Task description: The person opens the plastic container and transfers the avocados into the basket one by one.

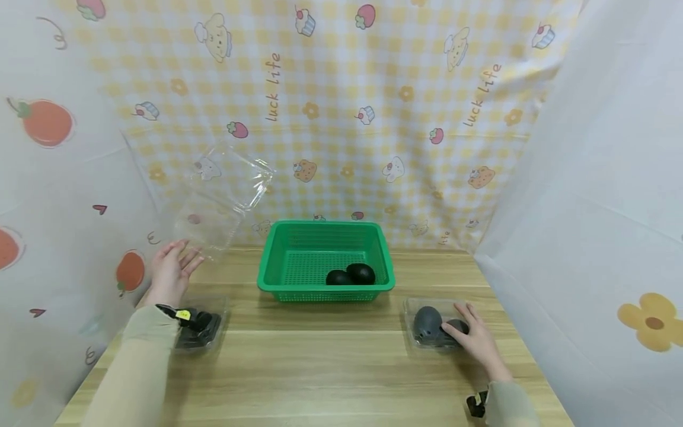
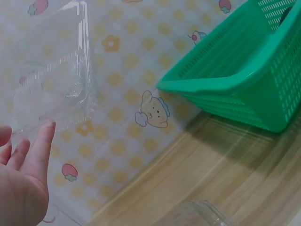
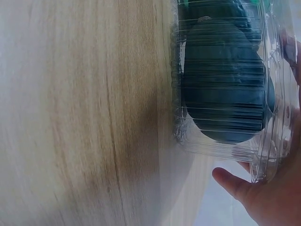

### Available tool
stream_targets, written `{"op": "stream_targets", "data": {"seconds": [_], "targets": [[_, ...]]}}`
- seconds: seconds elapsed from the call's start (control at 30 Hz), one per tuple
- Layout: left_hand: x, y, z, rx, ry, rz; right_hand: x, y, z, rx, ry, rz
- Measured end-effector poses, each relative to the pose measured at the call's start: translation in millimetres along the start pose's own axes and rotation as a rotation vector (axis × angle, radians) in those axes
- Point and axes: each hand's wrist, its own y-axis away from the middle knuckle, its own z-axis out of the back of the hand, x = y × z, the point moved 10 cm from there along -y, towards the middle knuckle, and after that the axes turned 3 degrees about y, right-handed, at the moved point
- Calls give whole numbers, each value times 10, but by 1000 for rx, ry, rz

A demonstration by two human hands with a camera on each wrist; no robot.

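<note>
**Clamshell up in the air by the left hand, avocados boxed under the right**

Clamshell (image 1: 224, 196) first, from the head view: an empty clear box, lid flapped open, sitting up and a bit forward of the left hand (image 1: 172, 270). That hand's fingers are spread and relaxed, not wrapped round anything. I honestly can't tell if the fingertips touch the plastic or it's just off them. Its long axis tilts up and to the right, toward the curtain. Below the left forearm there's another clear box (image 1: 198, 331) with dark stuff in it. The green basket (image 1: 325, 261) is dead centre at the back of the table (image 1: 320, 367), two dark avocados (image 1: 352, 275) inside. Over on the right, the right hand (image 1: 475, 338) rests on a clear tray (image 1: 434, 329) holding two more dark avocados, fingers laid over the top.

Left wrist view: the clamshell (image 2: 56, 80) hangs above the left hand's fingertips (image 2: 44, 136), and the basket (image 2: 240, 80) is well off to the right. So the left hand is way nearer to it than the right.

Right wrist view: the tray (image 3: 225, 89) is pressed up against the right hand (image 3: 273, 193), thumb at the rim, dark fruit filling it. Fingers look curled round the tray's edge.
</note>
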Motion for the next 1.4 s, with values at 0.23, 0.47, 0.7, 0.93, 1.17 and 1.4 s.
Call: {"op": "stream_targets", "data": {"seconds": [0.23, 0.47, 0.7, 0.93, 1.17, 1.4], "targets": [[79, -62, 199, -133, 54, 14, -11, -18, -6, -10, -1, 5], [166, -95, 298, -235, 31, 38, -14, -28, 1, -21, 11, 4], [297, -156, 393, -275, -25, 79, -12, -20, 3, -14, 6, -5], [445, -170, 532, -329, -58, 156, -21, -32, -9, -20, -3, -6], [544, -157, 607, -347, -81, 212, -20, -30, -22, -15, 0, -8], [598, -153, 640, -382, -113, 274, -40, -22, -24, -2, -16, -26]]}}
